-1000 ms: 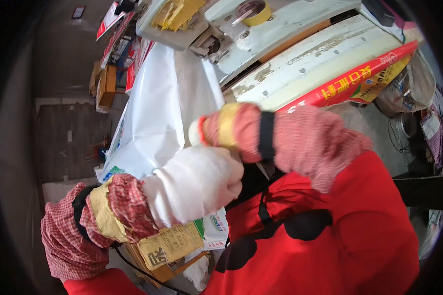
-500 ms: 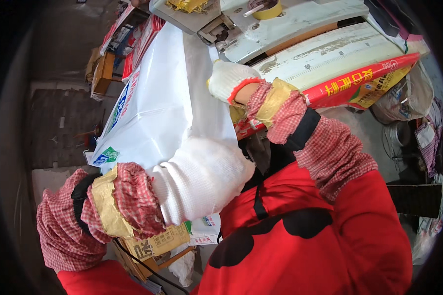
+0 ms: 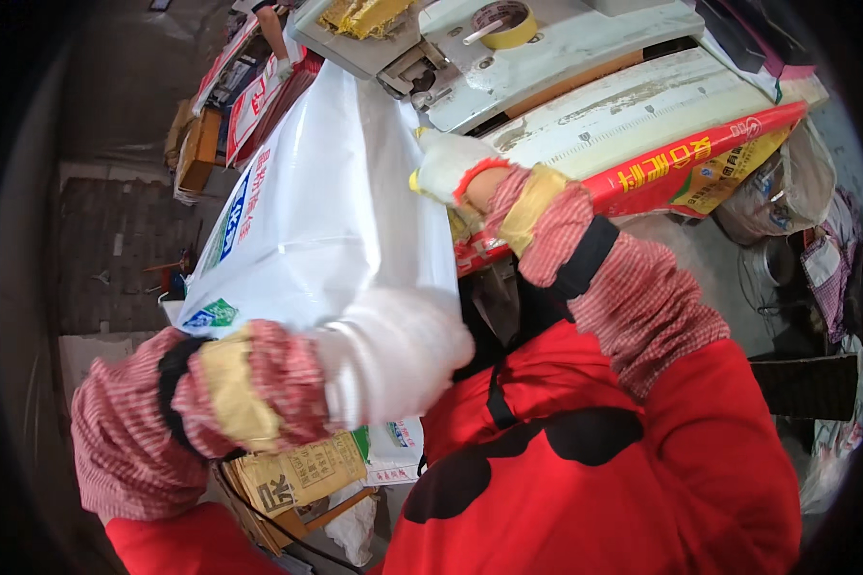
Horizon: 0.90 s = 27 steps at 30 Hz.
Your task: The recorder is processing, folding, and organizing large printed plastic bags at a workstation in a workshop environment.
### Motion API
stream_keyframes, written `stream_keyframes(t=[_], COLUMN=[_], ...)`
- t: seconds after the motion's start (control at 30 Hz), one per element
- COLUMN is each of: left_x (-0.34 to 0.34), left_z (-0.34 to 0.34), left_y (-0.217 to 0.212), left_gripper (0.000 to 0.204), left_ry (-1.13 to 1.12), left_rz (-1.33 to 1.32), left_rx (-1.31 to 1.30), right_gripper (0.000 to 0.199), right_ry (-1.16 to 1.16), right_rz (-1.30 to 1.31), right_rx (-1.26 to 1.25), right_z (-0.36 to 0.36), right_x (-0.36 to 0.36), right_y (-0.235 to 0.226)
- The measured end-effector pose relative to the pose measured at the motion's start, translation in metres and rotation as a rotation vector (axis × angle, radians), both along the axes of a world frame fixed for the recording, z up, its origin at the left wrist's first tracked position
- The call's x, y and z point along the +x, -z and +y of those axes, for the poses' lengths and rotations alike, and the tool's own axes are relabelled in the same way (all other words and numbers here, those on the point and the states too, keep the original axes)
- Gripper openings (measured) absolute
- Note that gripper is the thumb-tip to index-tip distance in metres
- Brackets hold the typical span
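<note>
A large white plastic sack [image 3: 307, 211] with printed patches slopes down from a pale machine [image 3: 547, 72] toward my lap. My left hand [image 3: 408, 355], in a white knit glove, is at the sack's near end. It is smeared by motion, and its fingers are hidden. My right hand [image 3: 455, 168], in a white glove with a red cuff and yellow fingertips, is closed at the sack's right edge, just below the machine's metal foot. Checked sleeve covers with tan tape and black bands wrap both forearms.
A roll of yellow tape [image 3: 504, 24] lies on the machine top. A red and yellow printed sheet [image 3: 700, 158] runs along the machine's front edge. A clear plastic bag [image 3: 781, 192] is at the right. Stacked printed sacks [image 3: 302, 470] sit lower left. Another person's arm [image 3: 273, 34] shows at the top.
My left hand has shifted slightly left and down. The sack's printed side has turned more into view. My right hand has barely moved. Another person's arm has come farther into view at the top.
</note>
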<state>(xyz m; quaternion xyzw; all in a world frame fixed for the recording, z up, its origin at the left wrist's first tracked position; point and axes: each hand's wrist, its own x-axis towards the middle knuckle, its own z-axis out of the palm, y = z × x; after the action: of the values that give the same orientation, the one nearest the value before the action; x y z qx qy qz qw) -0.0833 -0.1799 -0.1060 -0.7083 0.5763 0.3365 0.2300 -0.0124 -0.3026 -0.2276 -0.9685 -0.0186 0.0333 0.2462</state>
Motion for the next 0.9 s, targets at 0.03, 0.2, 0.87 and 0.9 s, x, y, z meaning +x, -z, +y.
stream_keyframes(t=[0.03,0.2,0.87,0.9], left_x=[-0.004,-0.010,0.113,0.146], left_z=[-0.003,-0.038,-0.058,-0.045], left_y=[0.011,0.020,-0.075,-0.089], left_gripper=[0.013,0.015,0.032,0.032], left_ry=[0.071,0.085,0.524,0.698], left_rz=[0.029,0.086,-0.353,-0.369], left_rx=[-0.030,0.221,-0.323,-0.422], right_gripper=[0.047,0.025,0.017,0.017], right_ry=[0.005,0.401,0.194,0.169], right_rz=[0.000,-0.216,-0.307,-0.319], right_rx=[-0.003,0.056,-0.220,-0.225], right_z=[0.010,0.050,0.044,0.049], right_x=[-0.004,-0.026,0.000,0.003], right_y=[0.002,0.033,0.045,0.043])
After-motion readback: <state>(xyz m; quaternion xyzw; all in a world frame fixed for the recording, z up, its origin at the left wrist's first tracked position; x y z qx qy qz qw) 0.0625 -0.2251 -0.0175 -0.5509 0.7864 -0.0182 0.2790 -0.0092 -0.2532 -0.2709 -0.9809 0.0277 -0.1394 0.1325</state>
